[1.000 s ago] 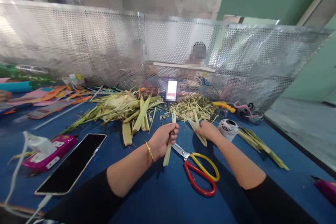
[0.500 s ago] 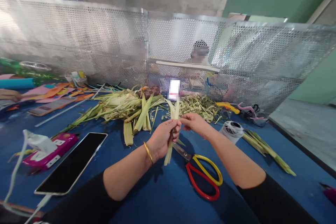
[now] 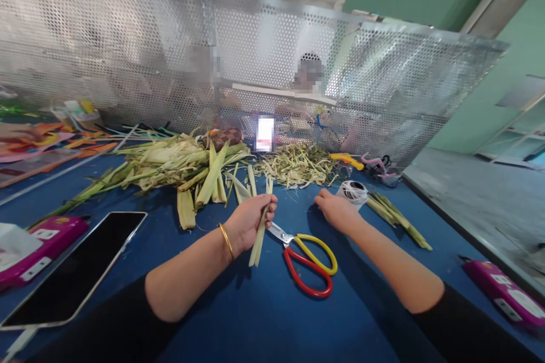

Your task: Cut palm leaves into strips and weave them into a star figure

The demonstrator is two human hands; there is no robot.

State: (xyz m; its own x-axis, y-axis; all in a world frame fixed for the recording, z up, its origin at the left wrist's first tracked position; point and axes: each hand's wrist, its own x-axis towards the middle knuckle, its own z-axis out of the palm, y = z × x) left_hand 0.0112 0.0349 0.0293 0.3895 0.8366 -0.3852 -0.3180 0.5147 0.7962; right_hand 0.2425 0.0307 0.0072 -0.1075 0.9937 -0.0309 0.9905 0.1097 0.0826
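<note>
My left hand [image 3: 254,216], with a gold bangle at the wrist, is closed around a small bunch of corn husk strips [image 3: 257,247]. The pale strips stand upright, poking out above and below the fist. To the right, my right hand [image 3: 334,209] hovers low over the table beside a ball of white string [image 3: 353,190]. Its fingers are pinched together; what they hold, if anything, is too small to make out. Scissors with one red and one yellow handle [image 3: 313,243] lie between my hands, their blades partly hidden behind my left hand.
A heap of corn husks [image 3: 170,164] and a pile of thin shreds [image 3: 298,164] lie before a perforated metal screen [image 3: 272,34]. Bundled stalks [image 3: 398,218] are at right. A phone [image 3: 76,272] and tissue pack [image 3: 42,247] are at left. Another person's hand [image 3: 19,131] works far left.
My right hand has left the husk strips and moved right, toward the ball of string. My left hand still grips the bunch. The whole view has swung to the right.
</note>
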